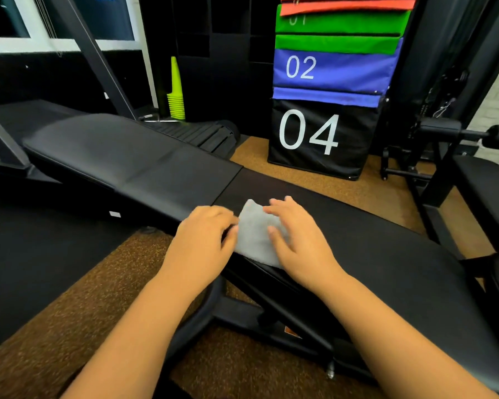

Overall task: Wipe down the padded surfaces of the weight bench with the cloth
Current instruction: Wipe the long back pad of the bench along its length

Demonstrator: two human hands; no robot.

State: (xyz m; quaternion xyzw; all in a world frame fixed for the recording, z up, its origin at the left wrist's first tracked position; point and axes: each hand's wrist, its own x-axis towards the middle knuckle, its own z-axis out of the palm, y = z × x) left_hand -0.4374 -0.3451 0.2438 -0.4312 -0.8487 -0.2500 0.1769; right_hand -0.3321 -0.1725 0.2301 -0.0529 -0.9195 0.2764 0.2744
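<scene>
Grey microfibre cloth (255,236) lies on the long black pad (372,243) of the weight bench, at its near edge and just short of the seam where the raised pad (121,151) begins. The right hand (297,236) rests flat on the cloth's right side, fingers straight and spread toward the seam. The left hand (203,236) sits at the cloth's left edge with its fingers curled; it seems to pinch that edge, though blur hides the contact. The cloth's lower corner overhangs the pad's near edge, so a stroke toward the person could drag it off onto the speckled rubber floor (78,298) and pick up grit. With only one flat palm pressing, the cloth may also bunch and skip strips of vinyl, and the seam could catch a fold. The bench's long axis runs from the far left corner down to the near right, the raised pad pointing away to the left. The cloth's longer side runs roughly across that axis, a peaked corner aimed at the far edge. Most of both pads probably remain to be wiped.
</scene>
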